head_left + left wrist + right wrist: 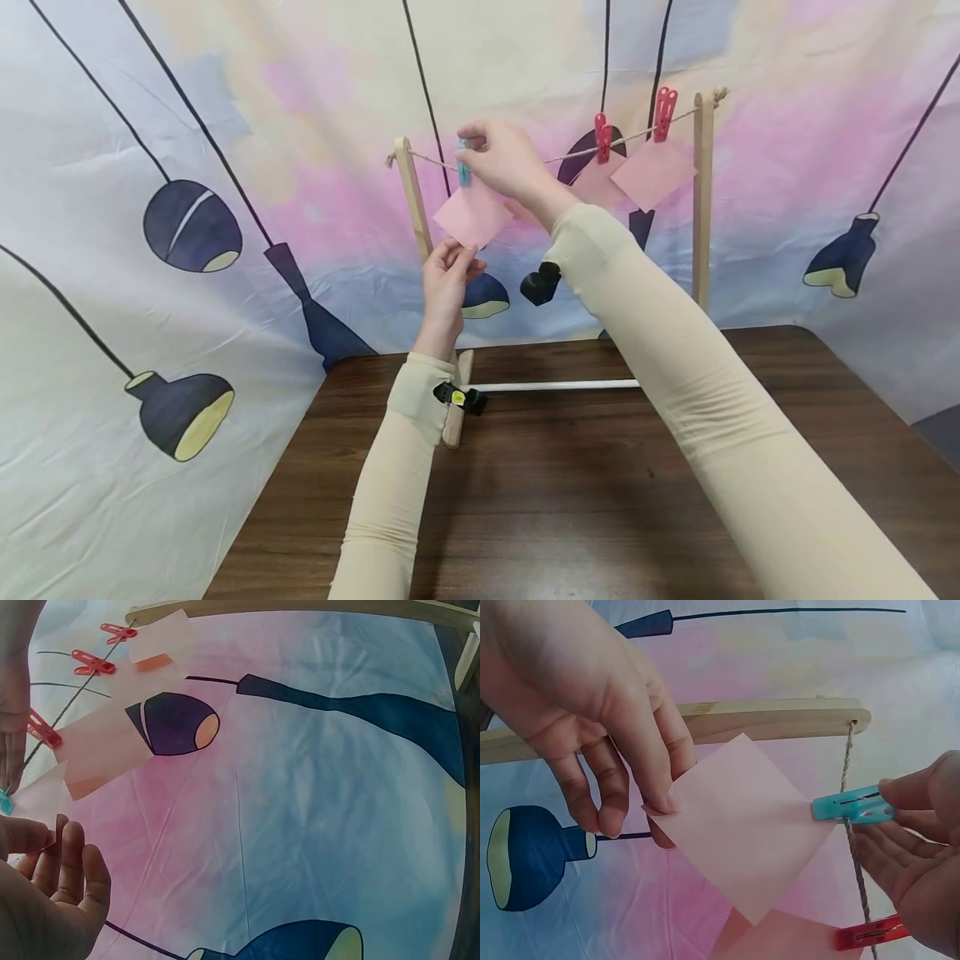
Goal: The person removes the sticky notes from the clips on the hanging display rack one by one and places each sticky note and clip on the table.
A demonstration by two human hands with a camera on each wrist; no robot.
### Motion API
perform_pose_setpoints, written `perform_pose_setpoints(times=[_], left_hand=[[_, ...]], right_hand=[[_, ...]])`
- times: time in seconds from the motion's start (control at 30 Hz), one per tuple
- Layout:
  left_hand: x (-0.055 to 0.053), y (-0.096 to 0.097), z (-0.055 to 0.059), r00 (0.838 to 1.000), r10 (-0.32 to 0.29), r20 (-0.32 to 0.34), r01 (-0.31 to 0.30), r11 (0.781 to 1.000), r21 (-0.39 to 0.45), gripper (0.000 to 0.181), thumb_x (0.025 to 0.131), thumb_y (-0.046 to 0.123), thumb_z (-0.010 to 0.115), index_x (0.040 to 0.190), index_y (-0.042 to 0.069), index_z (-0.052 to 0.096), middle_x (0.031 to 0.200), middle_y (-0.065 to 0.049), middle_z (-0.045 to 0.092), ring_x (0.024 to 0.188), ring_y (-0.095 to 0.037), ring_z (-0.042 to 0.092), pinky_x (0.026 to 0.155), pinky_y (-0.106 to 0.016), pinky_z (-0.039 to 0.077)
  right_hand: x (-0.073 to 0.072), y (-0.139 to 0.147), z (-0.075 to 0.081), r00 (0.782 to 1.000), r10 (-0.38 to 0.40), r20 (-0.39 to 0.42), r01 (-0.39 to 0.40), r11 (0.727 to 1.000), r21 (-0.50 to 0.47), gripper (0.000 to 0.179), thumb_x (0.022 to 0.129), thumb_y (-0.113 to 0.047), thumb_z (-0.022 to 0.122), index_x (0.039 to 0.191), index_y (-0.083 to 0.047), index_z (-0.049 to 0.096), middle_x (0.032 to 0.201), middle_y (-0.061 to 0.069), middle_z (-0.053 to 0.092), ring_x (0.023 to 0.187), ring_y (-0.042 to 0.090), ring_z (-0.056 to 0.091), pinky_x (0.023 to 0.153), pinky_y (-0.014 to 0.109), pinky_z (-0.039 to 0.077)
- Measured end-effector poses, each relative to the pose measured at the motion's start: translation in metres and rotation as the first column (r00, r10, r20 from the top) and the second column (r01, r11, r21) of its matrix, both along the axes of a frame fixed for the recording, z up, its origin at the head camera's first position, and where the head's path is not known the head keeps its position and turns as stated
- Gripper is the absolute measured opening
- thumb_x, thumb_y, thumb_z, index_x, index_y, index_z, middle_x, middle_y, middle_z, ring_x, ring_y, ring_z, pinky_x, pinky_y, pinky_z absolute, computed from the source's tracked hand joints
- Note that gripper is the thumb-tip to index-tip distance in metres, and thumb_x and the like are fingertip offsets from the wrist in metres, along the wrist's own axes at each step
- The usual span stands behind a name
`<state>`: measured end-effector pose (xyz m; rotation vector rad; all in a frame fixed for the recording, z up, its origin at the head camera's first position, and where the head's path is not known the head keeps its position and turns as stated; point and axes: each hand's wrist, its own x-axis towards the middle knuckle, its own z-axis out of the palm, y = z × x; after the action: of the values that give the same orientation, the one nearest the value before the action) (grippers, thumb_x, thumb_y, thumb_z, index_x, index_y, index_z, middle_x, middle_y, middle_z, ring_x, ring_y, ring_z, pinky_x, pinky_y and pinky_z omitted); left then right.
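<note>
A pink square of paper (474, 217) hangs corner-up at the left part of a twine line (859, 874). My left hand (447, 279) pinches its bottom corner between thumb and fingers. Above it, my right hand (510, 158) pinches the tail end of a blue clothespin (853, 805). In the right wrist view the clothespin's front end meets the paper's top corner and lies across the twine. The left wrist view shows only a bit of this clothespin at its left edge.
Red clothespins (603, 137) hold more pink papers (654, 173) farther right along the twine. Wooden posts (702, 200) carry its ends. A white rod (555, 386) crosses low above the brown table (540, 483). Behind hangs a cloth (315, 100) printed with lamps.
</note>
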<state>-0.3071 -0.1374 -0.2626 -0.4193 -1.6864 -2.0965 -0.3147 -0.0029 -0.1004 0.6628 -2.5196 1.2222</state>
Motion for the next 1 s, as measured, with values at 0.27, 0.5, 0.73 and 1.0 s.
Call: perform_pose_setpoints(times=[0.27,0.5,0.73,1.0], left_hand=[[0.001,-0.002,-0.002,1.000,-0.018,-0.001,0.018,1.000,0.000,0.007,0.101,0.009,0.062,0.107,0.006,0.064,0.082,0.005,0.068,0.073,-0.015,0.066,0.079,-0.031,0.056],[0.000,-0.002,-0.004,1.000,-0.021,-0.001,0.021,1.000,-0.002,0.004,0.100,0.006,0.062,0.104,0.007,0.064,0.079,0.004,0.067,0.072,-0.016,0.066,0.080,-0.034,0.057],[0.004,-0.006,-0.006,1.000,-0.020,-0.003,0.020,0.999,-0.031,0.005,0.100,0.005,0.062,0.104,0.003,0.063,0.078,0.004,0.065,0.071,-0.013,0.064,0.084,-0.041,0.056],[0.013,-0.015,-0.006,1.000,-0.014,-0.017,0.014,0.999,-0.040,0.004,0.099,-0.001,0.059,0.101,0.000,0.063,0.074,0.004,0.064,0.063,-0.012,0.061,0.070,-0.029,0.056]], right_hand=[[0.003,0.002,-0.002,0.995,-0.013,-0.096,-0.005,0.984,-0.176,0.037,0.102,-0.020,0.062,0.137,-0.009,0.061,0.132,0.005,0.064,0.120,0.015,0.060,0.097,0.022,0.047],[0.008,0.010,-0.003,0.981,-0.048,-0.189,-0.009,0.957,-0.289,0.033,0.101,-0.020,0.064,0.133,-0.011,0.064,0.125,0.004,0.067,0.114,0.011,0.063,0.095,0.021,0.048],[0.020,0.026,-0.002,0.968,-0.054,-0.245,-0.024,0.951,-0.307,0.034,0.101,-0.022,0.065,0.133,-0.010,0.065,0.123,0.003,0.068,0.114,0.009,0.064,0.096,0.021,0.047],[0.046,0.057,-0.003,0.949,-0.028,-0.313,-0.042,0.976,-0.215,0.036,0.101,-0.023,0.065,0.135,-0.010,0.063,0.125,0.004,0.068,0.113,0.010,0.064,0.099,0.021,0.047]])
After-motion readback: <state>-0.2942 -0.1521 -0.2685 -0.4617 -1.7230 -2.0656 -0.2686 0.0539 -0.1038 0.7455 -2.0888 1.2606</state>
